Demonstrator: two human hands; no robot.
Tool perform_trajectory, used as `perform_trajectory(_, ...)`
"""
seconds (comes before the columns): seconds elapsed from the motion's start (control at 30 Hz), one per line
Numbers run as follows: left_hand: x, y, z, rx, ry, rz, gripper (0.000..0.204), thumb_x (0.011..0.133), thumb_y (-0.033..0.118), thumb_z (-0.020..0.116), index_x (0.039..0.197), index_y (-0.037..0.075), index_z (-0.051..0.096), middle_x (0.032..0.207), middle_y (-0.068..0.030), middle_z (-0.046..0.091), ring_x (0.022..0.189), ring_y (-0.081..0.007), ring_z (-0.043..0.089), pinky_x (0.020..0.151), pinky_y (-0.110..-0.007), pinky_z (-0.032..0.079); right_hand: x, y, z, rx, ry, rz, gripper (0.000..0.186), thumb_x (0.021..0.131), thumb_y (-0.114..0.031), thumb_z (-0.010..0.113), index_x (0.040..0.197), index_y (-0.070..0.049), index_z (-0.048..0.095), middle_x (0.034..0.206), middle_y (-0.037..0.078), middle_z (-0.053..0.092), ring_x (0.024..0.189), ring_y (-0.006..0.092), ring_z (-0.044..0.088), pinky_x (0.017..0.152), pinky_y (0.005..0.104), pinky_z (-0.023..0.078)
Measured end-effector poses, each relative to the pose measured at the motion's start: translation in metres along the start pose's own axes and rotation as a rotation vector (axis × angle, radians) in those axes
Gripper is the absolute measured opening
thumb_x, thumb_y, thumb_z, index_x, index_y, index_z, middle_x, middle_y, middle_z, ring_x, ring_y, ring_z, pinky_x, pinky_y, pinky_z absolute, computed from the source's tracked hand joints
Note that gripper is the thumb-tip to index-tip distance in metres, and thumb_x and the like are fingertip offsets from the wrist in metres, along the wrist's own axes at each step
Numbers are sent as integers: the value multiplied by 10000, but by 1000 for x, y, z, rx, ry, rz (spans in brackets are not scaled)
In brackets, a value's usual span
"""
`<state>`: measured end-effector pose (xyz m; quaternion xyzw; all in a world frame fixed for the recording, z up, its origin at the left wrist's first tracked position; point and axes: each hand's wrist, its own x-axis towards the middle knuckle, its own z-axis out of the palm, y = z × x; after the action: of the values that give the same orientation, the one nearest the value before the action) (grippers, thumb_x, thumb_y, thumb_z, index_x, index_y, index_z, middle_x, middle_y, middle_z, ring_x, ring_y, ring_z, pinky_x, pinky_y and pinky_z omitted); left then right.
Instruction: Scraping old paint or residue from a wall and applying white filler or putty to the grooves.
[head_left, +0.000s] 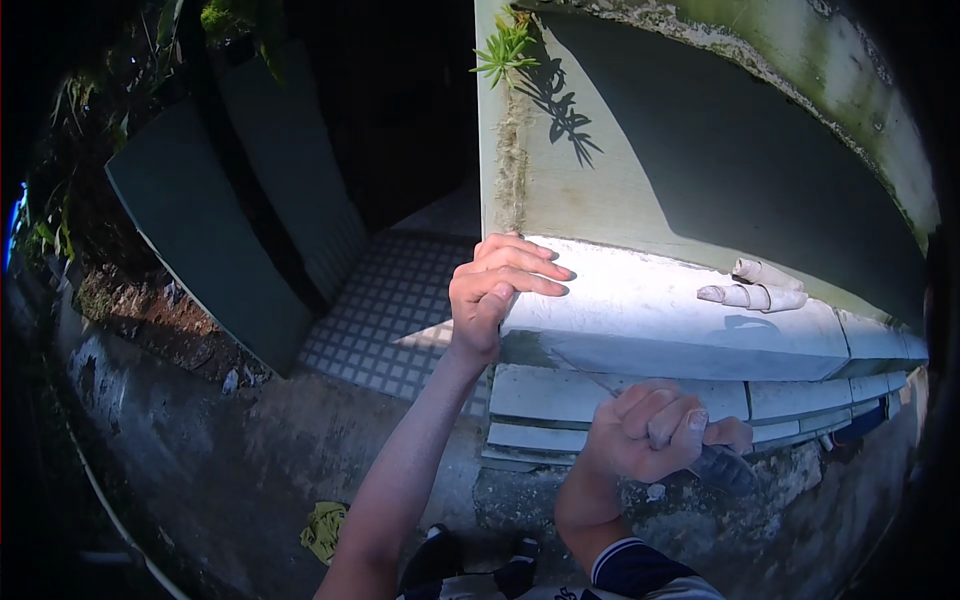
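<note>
Two bare hands of yours are at a low white ledge (680,310) that runs along the foot of a pale wall (620,170). Far left, green panels (200,230) lean over dirt, and a yellow rag (324,528) lies on the dark concrete ground (200,460); beside them a patch of small-tiled floor (390,310) leads into a dark doorway. Your left hand (492,285) grips the left end corner of the ledge, its fingers (525,268) curled together over the top edge. Below the ledge's front face, by the stacked pale slabs (560,395), your right hand (650,432) is clamped in a fist around a dark tool handle (725,468); what the tool is, you cannot tell here. On the ledge top toward the right end lie two pale rolled pieces (760,285), just beside each other. A small green plant (505,50) sprouts at the wall's upper left corner.
</note>
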<state>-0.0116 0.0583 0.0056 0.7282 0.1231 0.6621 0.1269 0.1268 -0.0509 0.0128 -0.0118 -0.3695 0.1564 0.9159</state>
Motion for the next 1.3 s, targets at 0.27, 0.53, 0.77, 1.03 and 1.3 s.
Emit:
perform_trajectory(0.27,2,-2,-4,-47,-6,2,439,874,278,378,802,60,752,878,-63,727,969,-223,604,926,-376,395,-8,-7,-2,-147,76,191,244,913,-90,460,872,-169,234,483,-20,271,324,78,281,330,239,379)
perform_trajectory(0.53,-2,-2,-5,-24,-4,-20,467,908,314,372,807,68,755,877,-55,727,974,-216,600,929,-356,378,0,-13,-14,-229,5,199,294,913,-298,529,692,-162,390,487,-51,355,340,71,324,471,249,453)
perform_trajectory(0.77,-4,-1,-1,-22,-2,-12,464,907,308,375,801,64,755,877,-62,728,972,-215,601,926,-358,379,-11,-5,-20,-74,14,116,158,918,-84,395,932,-166,260,470,-43,217,335,47,191,382,183,369)
perform_trajectory(1.03,-2,-4,1,-23,4,-2,472,915,307,371,793,61,755,879,-62,730,976,-210,601,927,-360,378,-8,-15,-18,185,412,163,180,918,-31,384,939,-170,271,488,-40,239,334,47,168,311,216,251)
perform_trajectory(1.3,1,1,1,-17,18,-3,481,916,303,364,779,54,751,868,-69,730,967,-215,607,921,-368,387,-18,-11,-32,-613,114,422,171,936,-141,417,770,-124,382,543,-64,348,454,50,408,622,216,473)
